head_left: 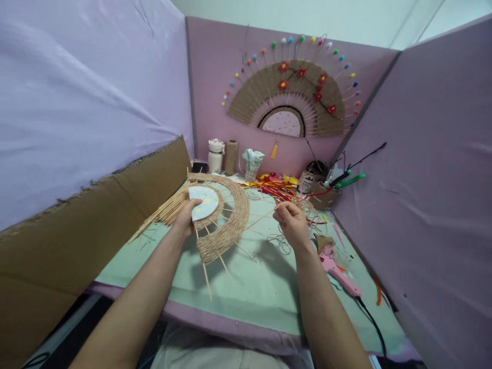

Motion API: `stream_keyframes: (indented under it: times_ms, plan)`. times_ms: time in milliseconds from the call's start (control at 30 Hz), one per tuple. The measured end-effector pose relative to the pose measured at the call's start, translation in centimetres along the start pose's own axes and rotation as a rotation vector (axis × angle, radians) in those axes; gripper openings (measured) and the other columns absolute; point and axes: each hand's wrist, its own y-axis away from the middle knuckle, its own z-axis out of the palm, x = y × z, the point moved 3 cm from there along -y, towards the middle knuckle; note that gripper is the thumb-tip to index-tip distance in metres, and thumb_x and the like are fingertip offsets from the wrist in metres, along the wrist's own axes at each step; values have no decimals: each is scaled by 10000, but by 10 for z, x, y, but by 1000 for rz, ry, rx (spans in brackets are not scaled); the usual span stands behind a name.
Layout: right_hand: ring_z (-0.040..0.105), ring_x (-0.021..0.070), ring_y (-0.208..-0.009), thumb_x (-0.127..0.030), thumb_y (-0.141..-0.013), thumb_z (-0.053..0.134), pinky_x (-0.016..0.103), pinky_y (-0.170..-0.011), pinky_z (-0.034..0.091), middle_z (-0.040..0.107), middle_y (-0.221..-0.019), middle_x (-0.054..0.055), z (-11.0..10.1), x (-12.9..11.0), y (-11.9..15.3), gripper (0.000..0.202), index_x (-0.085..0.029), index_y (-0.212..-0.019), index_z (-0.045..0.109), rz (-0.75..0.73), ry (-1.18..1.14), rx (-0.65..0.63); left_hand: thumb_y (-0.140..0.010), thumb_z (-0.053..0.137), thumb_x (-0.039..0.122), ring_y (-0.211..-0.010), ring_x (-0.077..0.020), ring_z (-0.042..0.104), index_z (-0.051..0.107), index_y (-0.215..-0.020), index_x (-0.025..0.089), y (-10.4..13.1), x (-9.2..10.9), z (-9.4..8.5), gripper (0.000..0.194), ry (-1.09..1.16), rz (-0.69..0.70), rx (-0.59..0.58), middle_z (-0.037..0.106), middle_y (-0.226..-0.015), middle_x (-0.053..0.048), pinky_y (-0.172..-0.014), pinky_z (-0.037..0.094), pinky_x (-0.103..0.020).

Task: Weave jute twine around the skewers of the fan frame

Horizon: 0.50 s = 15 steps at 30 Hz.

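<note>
My left hand (187, 218) grips a half-round woven fan (234, 220) by its straight side, thumb on the pale patterned half-circle (205, 201) at its centre. Twine is woven round thin wooden sticks in a wide outer band and a narrow inner one. Bare stick ends (207, 282) poke out past the outer band. To the right of the fan, my right hand (291, 220) is closed in a pinch, apart from the woven band. A thin strand of twine (259, 219) runs from the fan's edge to its fingertips. Loose twine loops (282, 243) lie below that hand.
A pink glue gun (342, 274) with a black cord lies at right. Bundled sticks (169, 205) rest at left by a cardboard strip (154, 179). Coloured pipe cleaners (272, 189), a white bottle (216, 156) and a tool basket (323, 200) stand behind; a finished fan (253, 97) hangs above.
</note>
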Motion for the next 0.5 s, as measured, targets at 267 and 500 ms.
stream_keyframes:
  times_ms: [267, 500]
  plan:
    - [325, 91, -487, -331, -770, 623, 260, -511, 263, 369, -501, -45, -3, -16, 2, 236, -188, -609, 524, -55, -168, -96, -744, 520, 84, -620, -175, 676, 613, -1030, 81, -12, 1, 9, 301, 101, 140, 14, 715, -775, -89, -609, 563, -281]
    - [206, 97, -431, -446, -757, 570, 258, -475, 262, 216, -456, -70, -30, -34, 9, 374, -211, -568, 348, -106, -357, -124, -776, 546, 94, -728, -189, 685, 614, -1053, 102, -18, 13, 68, 286, 135, 171, -198, 719, -872, -108, -732, 556, -322]
